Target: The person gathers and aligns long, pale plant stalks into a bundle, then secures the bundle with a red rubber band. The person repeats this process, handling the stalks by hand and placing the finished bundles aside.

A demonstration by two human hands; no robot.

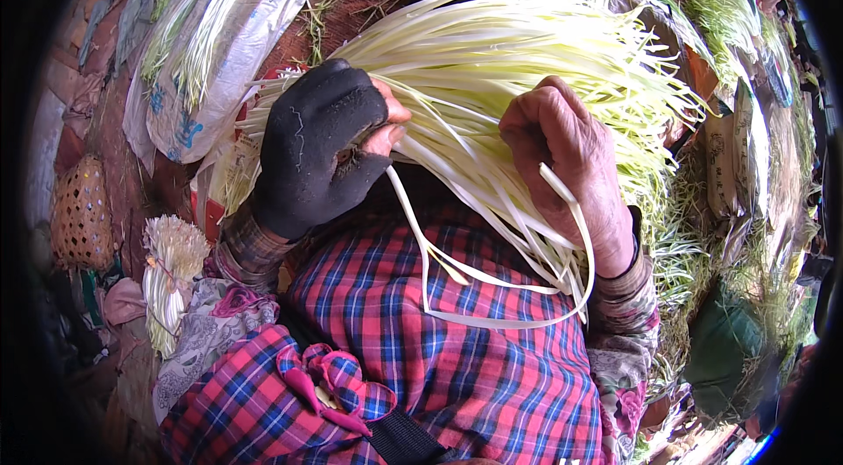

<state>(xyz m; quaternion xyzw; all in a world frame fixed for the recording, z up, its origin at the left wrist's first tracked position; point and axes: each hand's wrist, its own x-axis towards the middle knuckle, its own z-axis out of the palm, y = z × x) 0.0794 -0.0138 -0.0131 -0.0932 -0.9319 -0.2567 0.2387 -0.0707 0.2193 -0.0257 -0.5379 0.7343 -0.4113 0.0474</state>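
Observation:
My left hand wears a black fingerless glove and pinches a pale stalk, probably a blanched chive, between thumb and index finger. From below that grip a long flat leaf loops down over my lap and curls up in front of my right wrist. My bare right hand has its fingers curled in, close over the leaves; its fingertips are partly hidden, so what they hold is unclear. Beneath and behind both hands spreads a large bundle of yellow-white chive leaves. A red and blue plaid apron covers my lap.
At upper left, pale stalks lie on a white woven sack. A tied bundle of white stalks stands at lower left, near a perforated woven basket. Green leaf trimmings are heaped on the right. More greens lie at upper right.

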